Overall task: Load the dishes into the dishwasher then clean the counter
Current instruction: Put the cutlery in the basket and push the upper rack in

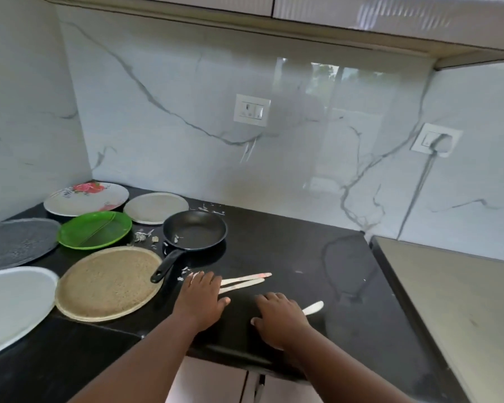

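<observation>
Both hands lie palm-down on the black tabletop (288, 257): left hand (202, 298) with fingers straight, covering the near ends of two pale flat utensils (245, 279), gripping nothing; right hand (280, 317) with fingers loosely spread over the handle of a white spoon (313, 307), grip unclear. Left of the left grip sits a tan plate (108, 283) and a white plate (9, 303); just beyond it a black frying pan (194, 231) amid scattered scraps (143, 237). Farther left-rear: green plate (95, 229), grey plate (12, 242), beige plate (156, 207), floral plate (86, 197).
</observation>
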`<state>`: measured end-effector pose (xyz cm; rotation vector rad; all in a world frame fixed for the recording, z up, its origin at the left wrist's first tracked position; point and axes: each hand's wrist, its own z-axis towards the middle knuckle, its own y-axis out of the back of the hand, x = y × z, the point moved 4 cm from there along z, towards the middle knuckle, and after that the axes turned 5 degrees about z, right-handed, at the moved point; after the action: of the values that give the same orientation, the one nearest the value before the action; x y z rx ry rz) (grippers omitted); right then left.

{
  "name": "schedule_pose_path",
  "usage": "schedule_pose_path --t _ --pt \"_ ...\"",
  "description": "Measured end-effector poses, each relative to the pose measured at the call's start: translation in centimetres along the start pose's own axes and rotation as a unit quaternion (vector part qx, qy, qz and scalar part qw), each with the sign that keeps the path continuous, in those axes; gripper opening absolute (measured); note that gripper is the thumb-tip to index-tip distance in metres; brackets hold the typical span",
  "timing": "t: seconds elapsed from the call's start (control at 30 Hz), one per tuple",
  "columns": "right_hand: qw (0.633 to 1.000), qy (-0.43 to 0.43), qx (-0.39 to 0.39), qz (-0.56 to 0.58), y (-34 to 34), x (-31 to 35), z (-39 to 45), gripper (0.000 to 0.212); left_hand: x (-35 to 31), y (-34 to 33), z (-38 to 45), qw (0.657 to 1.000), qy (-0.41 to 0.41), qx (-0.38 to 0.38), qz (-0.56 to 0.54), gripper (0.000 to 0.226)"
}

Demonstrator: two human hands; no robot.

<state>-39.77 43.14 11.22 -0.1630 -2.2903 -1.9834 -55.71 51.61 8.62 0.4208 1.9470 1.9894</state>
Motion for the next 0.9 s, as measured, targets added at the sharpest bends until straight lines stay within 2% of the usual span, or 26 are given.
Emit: schedule_pose_path --t 0.1,0.3,0.5,0.67,0.77,0.9 --pt "1.0 0.011 0.003 0.002 0.7 -0.8 3.3 0.038 0.4 -0.2 1.4 1.0 0.025 -0.01 0.003 0.046" --pt "0.998 0.058 0.005 0.02 1.1 -2.7 9.8 0.034 0.5 -1.5 4.4 0.997 0.067 0.031 0.024 0.034" --pt "0.988 0.114 0.091 0.047 0.8 -2.5 15.2 0.037 0.5 -1.0 7.1 0.995 0.054 0.081 -0.013 0.021" --pt "0.981 0.146 0.12 0.044 0.1 -1.6 17.1 0.027 0.1 -0.8 7.6 0.992 0.052 0.112 0.01 0.02" --pt "0.976 0.141 0.166 0.029 0.0 -1.5 18.0 0.019 -0.4 -0.6 7.8 0.989 0.032 0.136 0.04 0.023" --pt "0.969 0.145 0.198 0.018 0.1 -1.3 18.6 0.005 -0.3 -0.9 7.4 0.992 0.034 0.117 0.007 0.019"
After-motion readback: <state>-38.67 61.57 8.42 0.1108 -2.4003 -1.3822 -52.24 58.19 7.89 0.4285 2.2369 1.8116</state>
